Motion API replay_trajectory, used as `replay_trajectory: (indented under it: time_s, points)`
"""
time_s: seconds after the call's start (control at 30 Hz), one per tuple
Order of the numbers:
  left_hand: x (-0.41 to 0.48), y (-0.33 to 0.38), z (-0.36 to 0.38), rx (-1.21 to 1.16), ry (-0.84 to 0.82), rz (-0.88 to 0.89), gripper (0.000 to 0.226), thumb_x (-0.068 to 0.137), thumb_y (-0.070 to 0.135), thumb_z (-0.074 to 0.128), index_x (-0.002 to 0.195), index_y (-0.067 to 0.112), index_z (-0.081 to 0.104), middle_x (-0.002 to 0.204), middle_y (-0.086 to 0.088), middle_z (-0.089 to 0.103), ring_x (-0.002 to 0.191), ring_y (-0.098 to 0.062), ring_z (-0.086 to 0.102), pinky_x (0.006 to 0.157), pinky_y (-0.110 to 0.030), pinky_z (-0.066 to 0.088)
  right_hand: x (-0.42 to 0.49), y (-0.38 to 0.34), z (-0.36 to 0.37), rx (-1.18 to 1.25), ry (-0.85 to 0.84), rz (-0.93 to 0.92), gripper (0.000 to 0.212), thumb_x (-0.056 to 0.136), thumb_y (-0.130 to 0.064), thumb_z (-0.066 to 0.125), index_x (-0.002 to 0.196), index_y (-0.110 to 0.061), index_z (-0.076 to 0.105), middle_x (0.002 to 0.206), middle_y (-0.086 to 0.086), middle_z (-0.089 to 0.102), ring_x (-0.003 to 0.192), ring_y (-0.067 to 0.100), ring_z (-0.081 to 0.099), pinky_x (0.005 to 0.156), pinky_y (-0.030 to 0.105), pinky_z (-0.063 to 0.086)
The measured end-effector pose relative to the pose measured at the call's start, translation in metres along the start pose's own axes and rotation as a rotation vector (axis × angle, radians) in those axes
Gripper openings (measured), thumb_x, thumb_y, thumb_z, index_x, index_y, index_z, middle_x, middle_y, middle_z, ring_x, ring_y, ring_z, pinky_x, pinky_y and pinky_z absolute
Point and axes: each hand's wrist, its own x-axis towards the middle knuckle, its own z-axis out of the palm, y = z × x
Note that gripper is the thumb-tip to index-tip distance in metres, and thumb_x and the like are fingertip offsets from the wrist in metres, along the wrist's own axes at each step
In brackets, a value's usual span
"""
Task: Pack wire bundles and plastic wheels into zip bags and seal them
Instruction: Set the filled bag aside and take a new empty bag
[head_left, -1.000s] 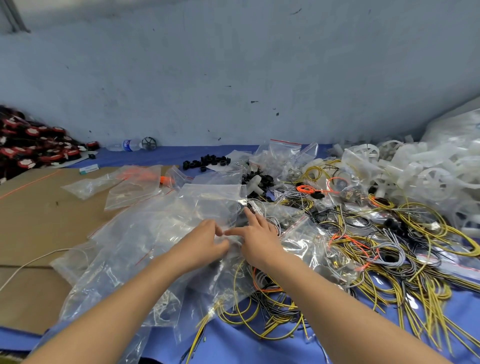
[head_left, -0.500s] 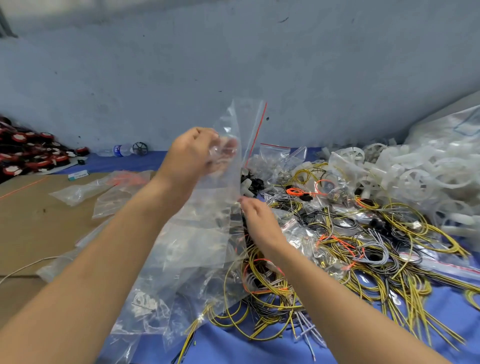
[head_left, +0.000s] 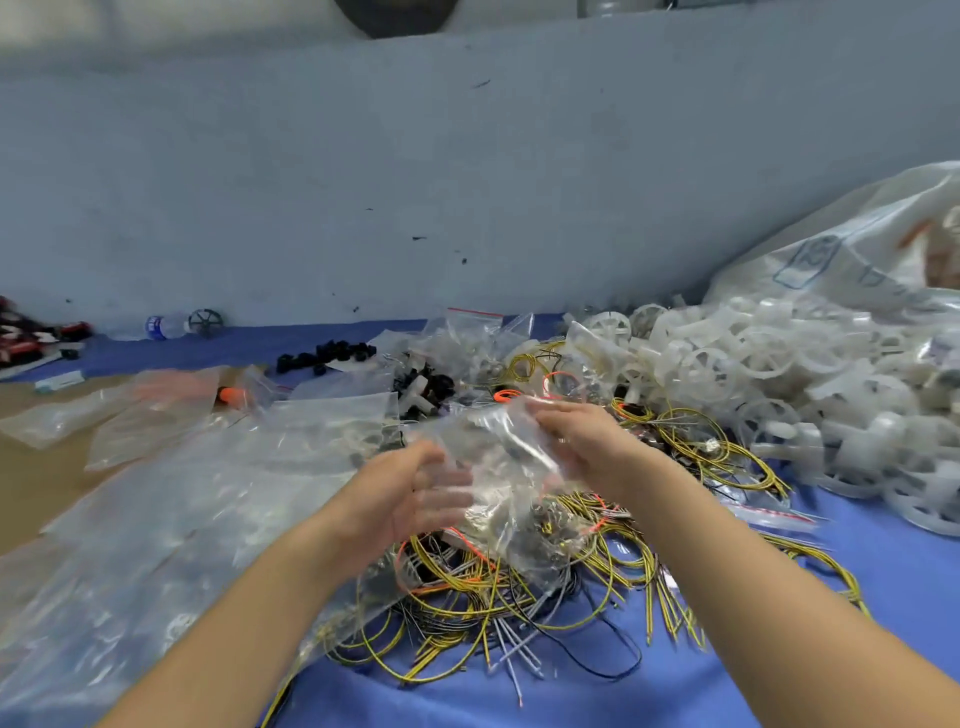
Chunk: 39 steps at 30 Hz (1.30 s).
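Little packed so far, judging by the heaps. Nearest, on the blue desk (head_left: 779, 654), a loose tangle of wires (head_left: 519, 597) in yellow, grey, black and orange, none of it bundled into film. To its left, a wide sprawl of flat clear bags (head_left: 171, 499), mostly empty by the look, though one low down seems to hold a pale wheel.

Just above the tangle, one bag (head_left: 493, 457) held up between both hands. Left hand (head_left: 410, 493) against its near side, fingers (head_left: 441, 486) straight and a little spread, as far as blur allows. Right hand (head_left: 582, 447) at its far upper edge, fingers bent over the film and apparently pinching it. Cannot tell whether the mouth stands open or zipped, nor whether anything sits inside. Probably being opened for filling.

Farther right, a big drift of white wheels (head_left: 779, 374), touching the wires at its near edge and all unbagged. Behind the hands, a few crumpled bags with red strips and a scatter of black parts (head_left: 322, 358). Beyond the wheels, a large pale sack (head_left: 857, 249) slumped against the wall. Far left along the wall, a bottle (head_left: 161, 326) on its side.

Leaves nearly everything to do: gathering wires, adding wheels, pressing zips shut, many times over.
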Motion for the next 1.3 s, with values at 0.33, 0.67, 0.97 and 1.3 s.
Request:
replay_trajectory:
  time_s: [0.33,0.67,0.97,1.3]
  points:
    - [0.011,-0.009,0.06,0.452,0.158,0.15,0.013,0.099,0.023,0.048,0.108,0.018,0.057,0.097,-0.008,0.067,0.064,-0.011,0.067,0.058,-0.031,0.058,-0.02,0.003,-0.125,-1.472,0.062,-0.15,0.023,0.103,-0.033,0.046,0.113,-0.021,0.064,0.108,0.002,0.07,0.092,0.025,0.062,0.078,0.033,0.049]
    - [0.059,-0.062,0.155,1.424,0.245,0.491,0.043,0.099,0.047,0.035,0.131,0.019,0.045,0.122,-0.003,0.058,0.114,-0.025,0.052,0.097,-0.04,0.04,-0.046,0.008,-0.184,-1.763,0.095,-0.462,0.023,0.098,-0.054,0.05,0.111,-0.039,0.063,0.096,-0.009,0.071,0.088,0.019,0.066,0.063,0.029,0.044]
    - [0.073,-0.089,0.155,1.263,0.246,0.563,0.044,0.1,0.044,0.041,0.14,0.027,0.035,0.116,0.01,0.061,0.112,-0.016,0.053,0.098,-0.034,0.032,-0.024,0.016,-0.216,-1.919,0.19,-0.563,0.029,0.102,-0.052,0.04,0.111,-0.033,0.06,0.103,-0.013,0.067,0.089,0.014,0.065,0.063,0.027,0.05]
    - [0.075,-0.082,0.163,1.006,0.305,0.499,0.042,0.102,0.043,0.035,0.136,0.02,0.046,0.076,0.011,0.06,0.081,-0.013,0.059,0.094,-0.038,0.042,0.011,0.044,-0.152,-1.219,0.642,-0.622,0.022,0.097,-0.028,0.054,0.116,-0.023,0.065,0.111,0.0,0.063,0.103,0.021,0.054,0.091,0.037,0.042]
